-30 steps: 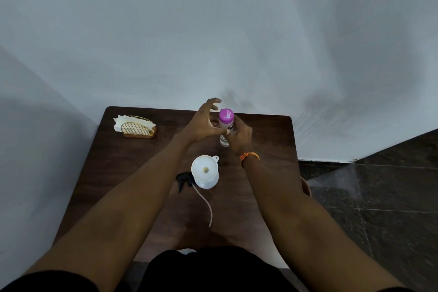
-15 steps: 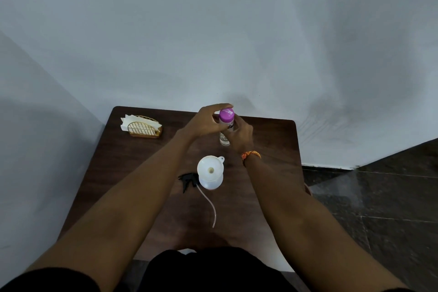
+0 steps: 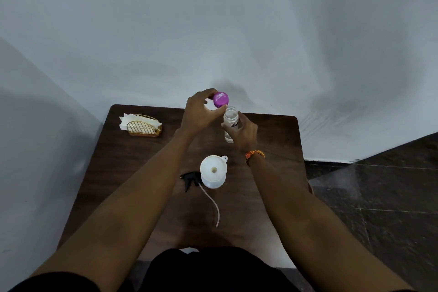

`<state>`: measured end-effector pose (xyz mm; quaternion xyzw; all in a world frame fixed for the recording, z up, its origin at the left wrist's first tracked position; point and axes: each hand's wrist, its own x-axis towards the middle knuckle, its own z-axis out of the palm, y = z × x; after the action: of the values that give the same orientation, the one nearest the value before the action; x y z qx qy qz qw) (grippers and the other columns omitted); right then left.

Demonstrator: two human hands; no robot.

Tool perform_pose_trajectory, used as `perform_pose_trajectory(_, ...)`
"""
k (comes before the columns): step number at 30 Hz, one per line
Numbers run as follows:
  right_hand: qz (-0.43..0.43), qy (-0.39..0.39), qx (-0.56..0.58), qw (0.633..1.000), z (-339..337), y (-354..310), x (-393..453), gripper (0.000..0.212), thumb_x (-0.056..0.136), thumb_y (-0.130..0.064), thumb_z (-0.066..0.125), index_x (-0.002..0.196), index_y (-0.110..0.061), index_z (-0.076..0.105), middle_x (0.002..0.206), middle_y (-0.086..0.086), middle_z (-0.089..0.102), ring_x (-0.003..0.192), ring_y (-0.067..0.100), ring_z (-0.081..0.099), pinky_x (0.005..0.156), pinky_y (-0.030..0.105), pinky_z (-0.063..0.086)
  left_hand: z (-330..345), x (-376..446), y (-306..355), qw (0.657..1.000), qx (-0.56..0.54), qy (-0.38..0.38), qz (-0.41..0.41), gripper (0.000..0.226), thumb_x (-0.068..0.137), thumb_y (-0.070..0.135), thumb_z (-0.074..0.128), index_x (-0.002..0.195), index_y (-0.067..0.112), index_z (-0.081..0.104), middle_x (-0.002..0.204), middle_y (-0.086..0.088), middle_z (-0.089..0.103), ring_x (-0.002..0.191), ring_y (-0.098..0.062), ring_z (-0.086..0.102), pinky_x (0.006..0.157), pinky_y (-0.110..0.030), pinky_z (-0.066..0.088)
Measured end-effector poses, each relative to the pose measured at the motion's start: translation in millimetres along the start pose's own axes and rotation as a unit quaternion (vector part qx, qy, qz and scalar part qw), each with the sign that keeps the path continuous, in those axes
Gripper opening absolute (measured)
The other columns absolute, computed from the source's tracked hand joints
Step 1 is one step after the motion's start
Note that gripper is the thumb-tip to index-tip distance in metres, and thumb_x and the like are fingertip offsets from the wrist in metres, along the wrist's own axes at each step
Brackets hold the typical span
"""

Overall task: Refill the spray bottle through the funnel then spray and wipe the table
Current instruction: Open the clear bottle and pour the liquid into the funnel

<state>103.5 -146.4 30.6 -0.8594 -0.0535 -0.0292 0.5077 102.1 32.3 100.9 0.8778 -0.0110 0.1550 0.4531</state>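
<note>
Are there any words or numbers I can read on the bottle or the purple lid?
None can be read.
Purple lid in the left hand: a pale mark on top, too blurred to read.
Clear bottle in the right hand: a dark patch of label, too small and partly hidden by the fingers.

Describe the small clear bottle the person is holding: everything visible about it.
The clear bottle is small, cylindrical and see-through, plastic by the look, with a dark mark on its side. Its mouth is uncovered: the purple cap is off, pinched in the left hand just above and to the left of the opening. The right hand grips the bottle's body, holding it roughly upright over the far part of the table. Whether its base touches the table cannot be told. Its fill level is unclear.
</note>
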Motion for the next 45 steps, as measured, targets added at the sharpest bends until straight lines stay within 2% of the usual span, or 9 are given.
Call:
perform_pose_trajectory(3, -0.008, 0.016, -0.019, 1.0, -7, 6, -3, 0.044, 0.082, -0.033, 0.09, 0.119, -0.017, 0.075, 0.104, -0.004, 0.08, 0.095, 0.006, 0.074, 0.084, 0.016, 0.056, -2, -18, -47, 0.998, 0.046, -0.017, -0.047, 0.046, 0.076, 0.041, 0.088, 0.114, 0.02, 0.074, 0.112, 0.003, 0.07, 0.102, -0.013, 0.065, 0.088, -0.029, 0.054)
perform_pose_trajectory(7, 0.012, 0.027, -0.024, 0.999, -18, 15, -12, 0.044, 0.083, -0.036, 0.088, 0.122, -0.022, 0.074, 0.105, -0.008, 0.08, 0.095, 0.004, 0.074, 0.085, 0.017, 0.056, 4, -62, -108, 0.984, 0.092, -0.115, -0.1, 0.053, 0.075, 0.028, 0.091, 0.121, 0.012, 0.072, 0.117, -0.008, 0.067, 0.106, -0.024, 0.066, 0.094, -0.041, 0.057)
perform_pose_trajectory(10, 0.024, 0.024, -0.026, 0.999, -22, 23, -22, 0.044, 0.083, -0.038, 0.088, 0.122, -0.025, 0.073, 0.102, -0.011, 0.079, 0.091, 0.005, 0.073, 0.082, 0.025, 0.059, 17, -88, -139, 0.967, 0.128, -0.181, -0.122, 0.055, 0.076, 0.03, 0.088, 0.124, 0.013, 0.07, 0.121, -0.008, 0.066, 0.109, -0.025, 0.064, 0.096, -0.04, 0.054)
perform_pose_trajectory(14, 0.047, 0.016, -0.029, 0.998, -22, 29, -38, 0.043, 0.082, -0.031, 0.09, 0.121, -0.022, 0.075, 0.091, -0.017, 0.073, 0.076, -0.003, 0.066, 0.073, 0.017, 0.051, 37, -105, -166, 0.955, 0.145, -0.214, -0.147, 0.056, 0.077, 0.028, 0.087, 0.127, 0.012, 0.069, 0.124, -0.01, 0.065, 0.111, -0.028, 0.064, 0.098, -0.037, 0.049)
perform_pose_trajectory(20, 0.028, 0.013, -0.013, 0.999, -28, 29, -60, 0.043, 0.085, -0.026, 0.09, 0.123, -0.014, 0.074, 0.109, -0.005, 0.078, 0.098, 0.006, 0.073, 0.086, 0.026, 0.059, 48, -113, -200, 0.937, 0.171, -0.241, -0.186, 0.064, 0.079, 0.025, 0.085, 0.137, 0.008, 0.063, 0.136, -0.019, 0.062, 0.124, -0.04, 0.06, 0.11, -0.051, 0.047)
perform_pose_trajectory(26, 0.013, 0.019, -0.018, 1.0, -44, 25, -70, 0.048, 0.084, -0.027, 0.091, 0.127, -0.012, 0.073, 0.115, -0.003, 0.078, 0.106, 0.006, 0.073, 0.095, 0.027, 0.058, 40, -113, -186, 0.937, 0.126, -0.233, -0.227, 0.084, 0.079, 0.016, 0.089, 0.154, 0.011, 0.05, 0.153, -0.015, 0.055, 0.139, -0.036, 0.054, 0.119, -0.05, 0.043)
perform_pose_trajectory(33, -0.027, -0.045, -0.009, 0.999, -55, 19, -66, 0.051, 0.081, -0.024, 0.093, 0.127, -0.017, 0.072, 0.114, -0.002, 0.075, 0.104, 0.017, 0.073, 0.089, 0.045, 0.06, 5, -115, -105, 0.958, -0.046, -0.027, -0.28, 0.037, 0.092, 0.021, 0.079, 0.128, 0.016, 0.075, 0.125, -0.001, 0.076, 0.113, -0.014, 0.072, 0.105, -0.04, 0.058)
perform_pose_trajectory(38, -0.083, -0.127, -0.053, 0.987, -61, 10, -67, 0.053, 0.08, -0.029, 0.091, 0.129, -0.024, 0.071, 0.116, -0.008, 0.073, 0.104, 0.012, 0.07, 0.086, 0.045, 0.059, -22, -121, -56, 0.965, -0.09, -0.081, -0.234, 0.023, 0.094, 0.03, 0.077, 0.114, 0.02, 0.082, 0.11, 0.007, 0.08, 0.102, -0.006, 0.074, 0.092, -0.028, 0.06)
perform_pose_trajectory(45, -0.111, -0.201, -0.131, 0.964, -66, 7, -75, 0.051, 0.076, -0.048, 0.085, 0.122, -0.031, 0.072, 0.106, -0.012, 0.072, 0.089, 0.009, 0.068, 0.077, 0.042, 0.058, -24, -140, -46, 0.977, -0.071, -0.118, -0.163, 0.022, 0.092, 0.026, 0.081, 0.111, 0.015, 0.083, 0.107, 0.002, 0.081, 0.099, -0.006, 0.076, 0.091, -0.033, 0.063)
